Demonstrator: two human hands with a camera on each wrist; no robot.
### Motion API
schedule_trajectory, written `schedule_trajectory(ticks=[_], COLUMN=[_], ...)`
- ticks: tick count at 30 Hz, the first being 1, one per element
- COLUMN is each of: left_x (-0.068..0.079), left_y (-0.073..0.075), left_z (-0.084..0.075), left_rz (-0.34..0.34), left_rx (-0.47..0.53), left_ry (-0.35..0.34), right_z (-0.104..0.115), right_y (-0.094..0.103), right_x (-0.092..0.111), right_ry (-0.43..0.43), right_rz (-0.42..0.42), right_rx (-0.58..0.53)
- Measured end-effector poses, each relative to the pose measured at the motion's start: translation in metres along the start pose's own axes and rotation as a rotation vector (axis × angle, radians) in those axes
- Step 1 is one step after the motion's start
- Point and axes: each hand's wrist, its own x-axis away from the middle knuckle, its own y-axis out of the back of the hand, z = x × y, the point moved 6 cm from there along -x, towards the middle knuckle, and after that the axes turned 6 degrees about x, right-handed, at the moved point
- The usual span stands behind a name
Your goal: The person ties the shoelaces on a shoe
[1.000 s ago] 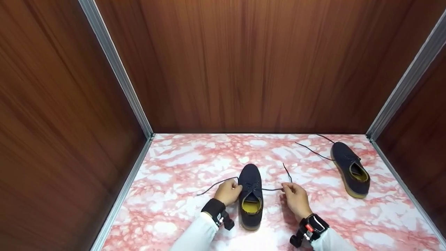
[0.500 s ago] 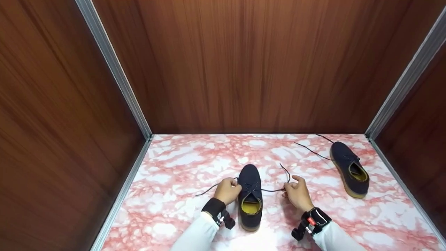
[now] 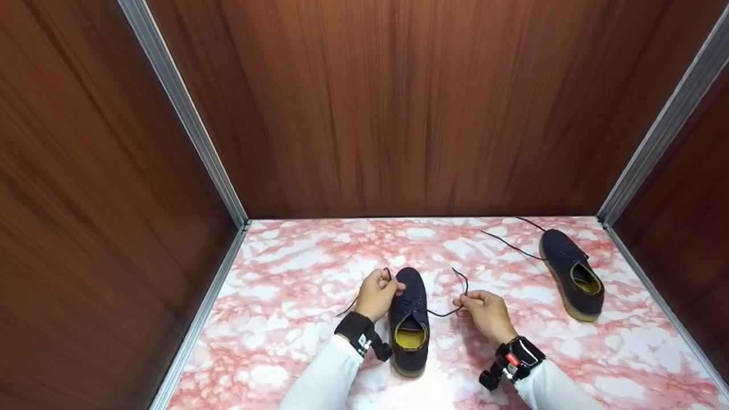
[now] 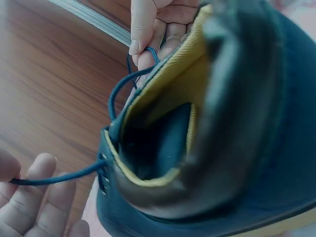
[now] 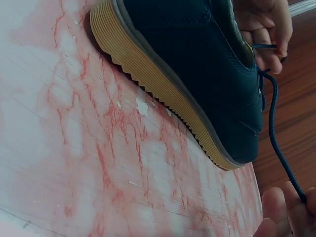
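Observation:
A dark navy lace-up shoe [image 3: 411, 361] with a yellow lining and tan sole stands on the marbled surface, toe pointing away. My left hand [image 3: 375, 296] is above its front left side and pinches the left shoelace [image 4: 54, 178] between thumb and fingers. To the right of the shoe, my right hand [image 3: 485, 312] pinches the other shoelace [image 3: 443, 315], which sags slightly from the eyelets. Past the fingertips, that lace's loose end curves away. In the right wrist view the ridged sole [image 5: 163, 94] rests flat, and the right hand's fingers [image 5: 274, 205] show at the lower corner.
A matching second shoe [image 3: 586, 304] stands at the far right, its untied laces [image 3: 512, 247] spread leftward. Brown wood-grain panels [image 3: 398, 114] with metal corner strips [image 3: 191, 108] enclose the back and sides of the pink-and-white surface [image 3: 273, 341].
My left hand has risen forward and right over the shoe's front, drawing its lace along. The right fingers spread, then closed again on their lace, which now hangs slacker. The shoes stay put.

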Motion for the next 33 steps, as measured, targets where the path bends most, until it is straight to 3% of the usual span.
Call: schedule_trajectory(ticks=[6,10,14,18,23,28,33], left_x=[-0.004,-0.001,0.004,0.004,0.002,0.0,-0.001], left_y=[-0.012,-0.025,-0.034,-0.032,-0.026,-0.023,-0.03], left_z=[-0.022,-0.032,-0.031,-0.025,-0.017,-0.012,-0.017], left_rz=[0.067,0.206,0.325,0.313,0.28,0.244,0.249], left_rx=[-0.119,-0.171,-0.243,-0.347,-0.422,-0.426,-0.382], left_ry=[-0.091,-0.171,-0.222,-0.248,-0.215,-0.154,-0.188], right_z=[-0.003,-0.007,-0.009,-0.008,-0.008,-0.009,-0.01], right_y=[0.002,0.003,0.005,0.008,0.011,0.013,0.014], right_x=[0.001,0.001,0.001,0.002,0.002,0.001,-0.001], right_ry=[0.014,0.004,-0.003,-0.001,0.015,0.026,0.029], right_rz=[-0.002,0.004,0.002,-0.013,-0.03,-0.039,-0.052], right_rx=[0.022,0.029,0.038,0.065,0.092,0.122,0.164])
